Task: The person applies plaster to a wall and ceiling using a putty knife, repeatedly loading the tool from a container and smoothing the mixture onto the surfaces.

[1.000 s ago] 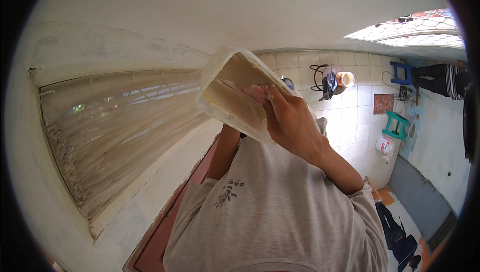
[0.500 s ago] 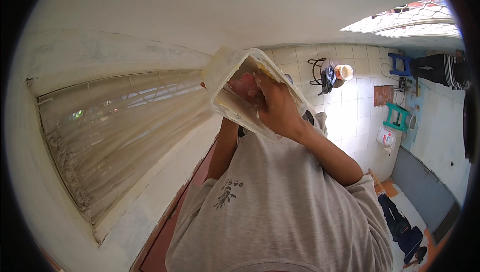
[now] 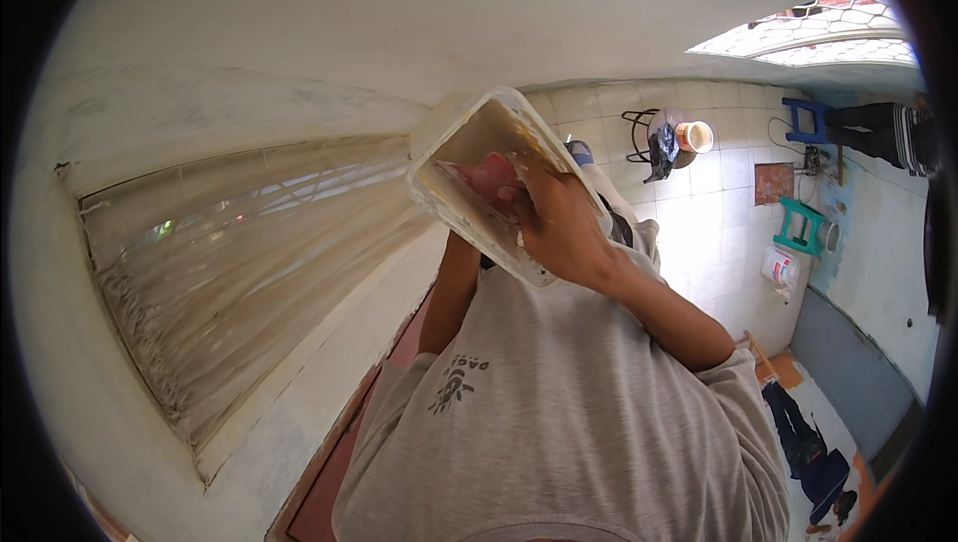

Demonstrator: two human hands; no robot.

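Note:
In front of my chest is a whitish rectangular plastic tub [image 3: 427,183], tilted so that its inside faces me. Yellowish and white smears mark its rim and inner walls. My right hand [image 3: 561,218] reaches into it, fingers closed on a flat red scraper [image 3: 481,181]. Part of the scraper is covered by the fingers, and pale paste clings to its edge. My left forearm [image 3: 457,277] goes up behind the tub, which my left hand supports from below; the tub hides that hand.
A curtained window [image 3: 259,213] fills the left, beside a bare wall. On the tiled floor at right are a stool with a bucket [image 3: 694,137], a green stool [image 3: 798,226], a blue stool [image 3: 804,120] and a white pail [image 3: 779,265]. Two other people [image 3: 878,133] are farther off.
The tub has tipped a little, showing more of its inside. The red scraper shows more fully, my right hand still on it. The room has shifted slightly in view.

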